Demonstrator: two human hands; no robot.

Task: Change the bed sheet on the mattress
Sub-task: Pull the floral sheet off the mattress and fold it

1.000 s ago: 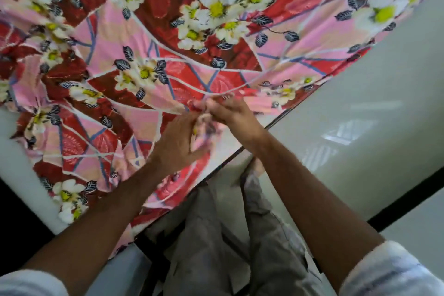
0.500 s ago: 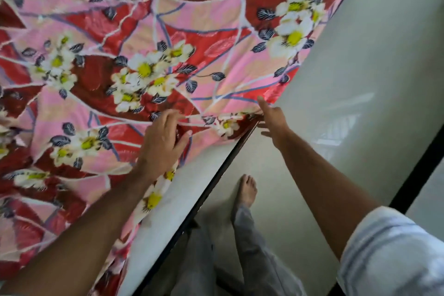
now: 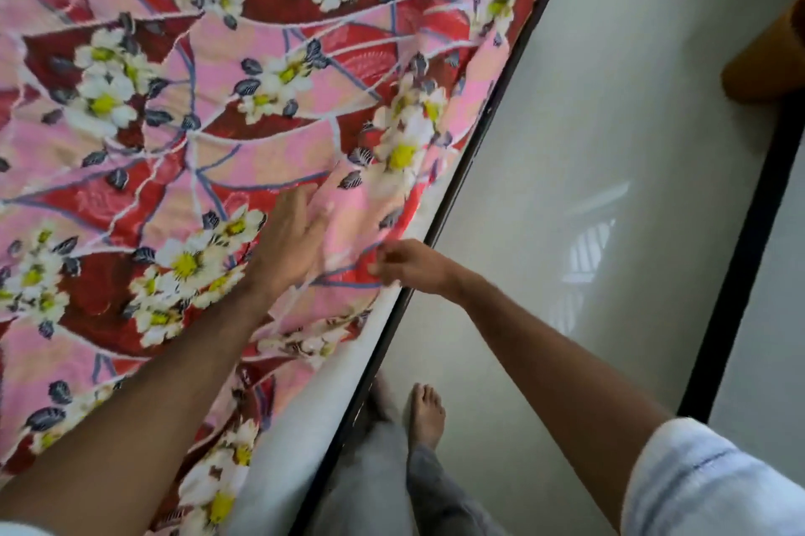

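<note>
A pink and red bed sheet (image 3: 244, 108) with white flowers covers most of the mattress (image 3: 287, 439), whose white side shows along the lower edge. My left hand (image 3: 292, 243) lies flat on the sheet with fingers straight, a little in from the edge. My right hand (image 3: 409, 263) pinches the sheet's hem at the mattress edge, fingers curled on the cloth. The picture is blurred by motion.
A dark bed frame rail (image 3: 440, 230) runs diagonally beside the mattress. Pale glossy floor (image 3: 588, 187) lies to the right, crossed by a black strip (image 3: 740, 230). My bare feet (image 3: 424, 413) stand close to the rail. An orange-brown object (image 3: 766, 61) sits at the right edge.
Both hands left the bunched cloth and spread apart. The left hand went flat on the sheet; the right hand moved to the edge and now pinches the hem. The view shifted along the bed.
</note>
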